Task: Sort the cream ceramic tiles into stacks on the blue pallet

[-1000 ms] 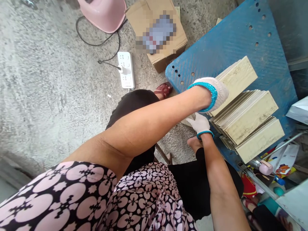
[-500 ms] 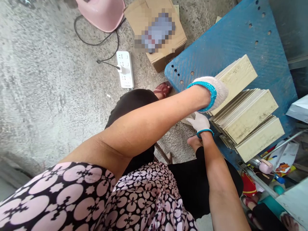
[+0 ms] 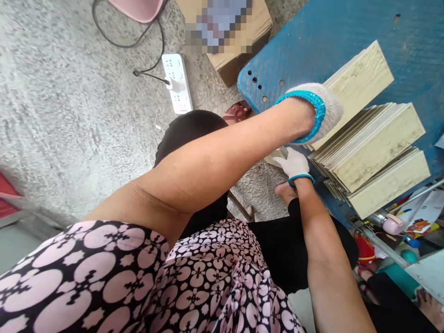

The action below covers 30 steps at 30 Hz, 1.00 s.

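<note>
My left hand wears a white knit glove with a turquoise cuff. It reaches over the blue tabletop beside the farthest stack of cream rectangular boards; its fingers are hidden behind the wrist. Lower down, my right hand, gloved the same way, is at the table's near edge. Its thumb lies along a flat pale piece, which it appears to grip, though my left forearm covers part of it. Close to the right hand are a middle stack of boards and a nearest stack, both leaning.
A cardboard box with a blurred-out item on top stands beyond the table corner. On the concrete floor lie a white power strip and its black cord, near a pink plastic item. A pink-capped bottle and another person's foot are at right.
The whole view has shifted, so the boards and table sit higher and farther right. Both hands keep about the same places relative to the stacks.
</note>
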Each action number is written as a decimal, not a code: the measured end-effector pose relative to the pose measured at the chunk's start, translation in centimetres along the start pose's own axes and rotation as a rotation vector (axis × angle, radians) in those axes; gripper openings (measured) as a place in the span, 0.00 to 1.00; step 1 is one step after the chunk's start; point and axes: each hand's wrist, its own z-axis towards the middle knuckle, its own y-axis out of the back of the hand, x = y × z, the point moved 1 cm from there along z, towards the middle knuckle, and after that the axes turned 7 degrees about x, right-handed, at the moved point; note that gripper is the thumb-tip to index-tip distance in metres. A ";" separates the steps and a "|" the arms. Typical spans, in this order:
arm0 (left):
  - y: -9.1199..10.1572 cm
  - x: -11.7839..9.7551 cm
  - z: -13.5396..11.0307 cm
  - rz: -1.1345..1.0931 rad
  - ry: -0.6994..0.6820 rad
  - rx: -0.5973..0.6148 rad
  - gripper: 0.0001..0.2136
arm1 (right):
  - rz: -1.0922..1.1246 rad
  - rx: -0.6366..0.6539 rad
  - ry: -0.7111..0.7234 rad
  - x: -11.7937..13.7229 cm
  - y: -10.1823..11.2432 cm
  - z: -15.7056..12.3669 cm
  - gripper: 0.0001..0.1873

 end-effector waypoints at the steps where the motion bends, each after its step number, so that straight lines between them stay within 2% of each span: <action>1: -0.1 0.0 0.0 0.045 -0.015 -0.013 0.19 | -0.009 0.002 0.003 0.0 0.1 0.0 0.26; 11: -0.3 0.1 0.3 0.233 -0.087 -0.050 0.15 | -0.015 -0.006 -0.009 -0.1 0.3 0.1 0.28; 15: -0.4 -0.1 0.4 0.166 -0.046 0.019 0.18 | -0.009 -0.014 0.002 -0.1 0.3 0.0 0.27; 19: -0.7 0.1 0.6 0.120 -0.027 0.020 0.18 | -0.019 -0.043 0.015 0.0 0.3 -0.1 0.25; 23: -0.6 0.1 0.7 0.239 -0.069 -0.021 0.15 | -0.035 -0.114 0.000 0.4 0.6 -0.5 0.23; 28: -0.3 0.1 0.6 0.196 -0.084 0.020 0.17 | -0.030 -0.226 -0.081 0.9 1.1 -1.6 0.24; 30: -0.3 0.1 0.6 0.219 -0.097 -0.012 0.16 | -0.022 -0.266 -0.067 1.1 1.4 -2.5 0.24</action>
